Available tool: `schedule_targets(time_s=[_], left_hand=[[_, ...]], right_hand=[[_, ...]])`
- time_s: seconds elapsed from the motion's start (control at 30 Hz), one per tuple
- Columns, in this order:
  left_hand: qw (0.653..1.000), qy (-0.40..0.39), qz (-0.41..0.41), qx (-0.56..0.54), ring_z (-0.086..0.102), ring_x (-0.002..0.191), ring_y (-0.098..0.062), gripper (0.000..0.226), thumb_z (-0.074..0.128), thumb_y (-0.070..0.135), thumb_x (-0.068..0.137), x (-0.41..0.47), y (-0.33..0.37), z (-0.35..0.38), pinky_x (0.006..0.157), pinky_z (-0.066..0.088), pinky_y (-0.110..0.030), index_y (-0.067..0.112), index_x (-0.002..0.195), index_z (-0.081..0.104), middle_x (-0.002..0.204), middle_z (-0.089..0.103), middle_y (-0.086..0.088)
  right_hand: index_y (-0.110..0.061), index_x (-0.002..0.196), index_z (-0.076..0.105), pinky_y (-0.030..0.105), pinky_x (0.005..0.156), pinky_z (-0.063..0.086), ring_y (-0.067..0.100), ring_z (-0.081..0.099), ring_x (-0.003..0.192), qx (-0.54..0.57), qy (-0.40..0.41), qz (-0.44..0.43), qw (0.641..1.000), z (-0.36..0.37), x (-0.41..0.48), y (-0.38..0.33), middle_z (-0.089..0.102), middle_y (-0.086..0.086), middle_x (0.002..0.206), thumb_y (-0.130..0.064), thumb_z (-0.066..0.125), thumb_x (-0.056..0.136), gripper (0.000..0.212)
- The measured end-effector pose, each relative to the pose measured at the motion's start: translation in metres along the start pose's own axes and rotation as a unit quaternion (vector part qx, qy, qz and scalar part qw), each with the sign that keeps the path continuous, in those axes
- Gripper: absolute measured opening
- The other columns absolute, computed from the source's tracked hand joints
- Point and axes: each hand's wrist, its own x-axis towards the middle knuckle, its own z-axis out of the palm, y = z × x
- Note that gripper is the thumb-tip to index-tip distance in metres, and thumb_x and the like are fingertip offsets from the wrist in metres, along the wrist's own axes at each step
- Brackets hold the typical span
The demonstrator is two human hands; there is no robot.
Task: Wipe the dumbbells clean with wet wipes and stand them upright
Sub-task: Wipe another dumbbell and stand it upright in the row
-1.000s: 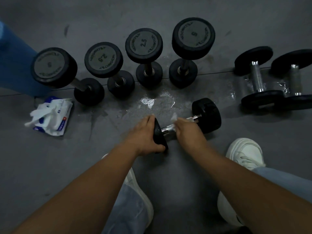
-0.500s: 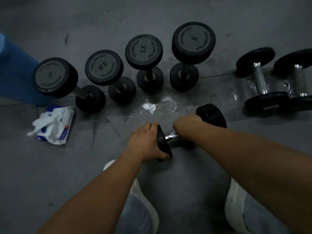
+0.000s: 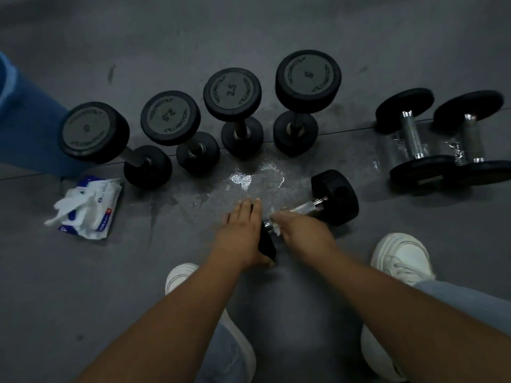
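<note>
- One dumbbell (image 3: 334, 197) lies on its side on the grey floor (image 3: 276, 29) in the lower middle of the frame. Its far end points to the upper right and its near end is under the hands.
- The left hand (image 3: 243, 233) rests on the near end weight. Its fingers reach forward over the top and its thumb tucks round the lower edge, so its grip is closed on the weight.
- The right hand (image 3: 301, 230) is blurred. Its grip is closed around a white wet wipe (image 3: 276, 229), which is pressed on the shiny handle (image 3: 304, 209) just beside the near weight.
- Four upright dumbbells (image 3: 94, 132) (image 3: 170, 117) (image 3: 232, 94) (image 3: 308, 78) stand in a row across the upper middle; the two middle ones read 2.5 on top.
- Two lying dumbbells (image 3: 412, 136) (image 3: 474, 142) sit side by side at the right edge, their end weights touching or nearly so.
- A wet patch (image 3: 257, 181) shines on the floor between the row and the hands.
- An open pack of wipes (image 3: 94, 208) lies at the left, with white sheets spilling out of it.
- A blue object (image 3: 25, 128) fills the upper left edge.
- White shoes (image 3: 401, 255) (image 3: 179, 275) show below the arms, one on each side.
</note>
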Motion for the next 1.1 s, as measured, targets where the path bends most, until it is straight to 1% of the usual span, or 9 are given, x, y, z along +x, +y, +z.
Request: schedule_targets(time_s=[0.1,0.23,0.37,0.47,0.6,0.7,0.83,1.0,1.1], left_hand=[[1.000,0.022,-0.017,0.009,0.004,0.151,-0.029,0.139,0.088,0.050,0.061,-0.001,0.002,0.007,0.122,0.013,-0.042,0.016,0.156,-0.008,0.164,0.000,-0.009],[1.000,0.025,-0.006,-0.004,0.018,0.148,-0.027,0.130,0.086,0.047,0.060,0.007,-0.004,0.002,0.119,0.023,-0.040,0.016,0.156,0.004,0.160,0.014,-0.007],[1.000,0.010,0.001,-0.004,0.024,0.145,-0.025,0.131,0.087,0.050,0.057,0.014,-0.009,-0.005,0.116,0.028,-0.039,0.017,0.156,0.008,0.158,0.019,-0.004],[1.000,0.004,0.002,-0.006,0.025,0.144,-0.024,0.131,0.088,0.050,0.056,0.016,-0.011,-0.006,0.114,0.029,-0.038,0.018,0.155,0.008,0.159,0.020,-0.003],[1.000,-0.005,0.000,-0.012,0.024,0.145,-0.025,0.134,0.088,0.051,0.055,0.018,-0.014,-0.007,0.115,0.030,-0.038,0.018,0.156,0.007,0.160,0.018,-0.003],[1.000,-0.017,0.003,-0.011,0.021,0.147,-0.025,0.135,0.088,0.049,0.056,0.020,-0.013,-0.009,0.117,0.028,-0.037,0.017,0.157,0.005,0.161,0.016,-0.005],[1.000,-0.011,0.007,0.005,0.027,0.144,-0.025,0.134,0.087,0.052,0.055,0.021,-0.015,-0.011,0.114,0.033,-0.035,0.016,0.156,0.007,0.159,0.020,-0.005],[0.999,0.003,0.026,0.047,0.037,0.136,-0.025,0.134,0.084,0.058,0.053,0.018,-0.014,-0.007,0.108,0.036,-0.037,0.020,0.155,0.007,0.153,0.029,-0.002],[0.997,-0.060,0.034,0.037,0.043,0.135,-0.024,0.137,0.086,0.058,0.052,0.022,-0.019,-0.011,0.106,0.038,-0.035,0.023,0.156,0.004,0.153,0.035,-0.001]], right_hand=[[-0.029,0.116,0.051,0.034,0.082,0.050,0.032,0.064,0.095,-0.012,0.074,0.071,0.995,-0.008,0.008,0.011,0.067,0.004,0.108,-0.040,0.034,0.100,0.026],[-0.034,0.125,0.050,0.031,0.079,0.045,0.028,0.063,0.102,-0.024,-0.054,-0.010,0.998,0.000,0.004,-0.007,0.064,0.001,0.120,-0.044,0.038,0.098,0.031],[-0.033,0.131,0.042,0.038,0.088,0.049,0.034,0.061,0.108,0.019,0.074,0.105,0.991,-0.006,0.009,0.014,0.056,-0.002,0.133,-0.034,0.039,0.098,0.033],[-0.039,0.142,0.038,0.036,0.095,0.047,0.027,0.056,0.119,0.008,-0.014,0.019,1.000,0.000,0.006,0.007,0.051,-0.007,0.141,-0.034,0.043,0.099,0.044],[-0.034,0.137,0.042,0.037,0.090,0.046,0.029,0.058,0.114,-0.003,0.041,0.068,0.997,-0.009,0.016,0.014,0.049,-0.006,0.141,-0.028,0.042,0.097,0.040],[-0.027,0.136,0.040,0.040,0.088,0.050,0.029,0.058,0.113,-0.079,-0.065,0.003,0.995,-0.008,0.017,0.011,0.043,-0.003,0.142,-0.022,0.049,0.089,0.048],[-0.021,0.119,0.048,0.037,0.076,0.048,0.030,0.062,0.104,-0.215,-0.058,0.021,0.975,-0.021,0.036,0.011,0.052,0.006,0.122,-0.012,0.049,0.090,0.030],[-0.021,0.119,0.062,0.037,0.086,0.049,0.026,0.060,0.112,-0.321,-0.145,0.037,0.935,-0.022,0.057,-0.003,0.061,0.004,0.122,-0.014,0.051,0.090,0.032],[-0.020,0.124,0.060,0.040,0.092,0.046,0.027,0.056,0.118,-0.345,-0.241,0.026,0.907,-0.033,0.058,0.000,0.058,0.004,0.129,-0.015,0.053,0.091,0.034]])
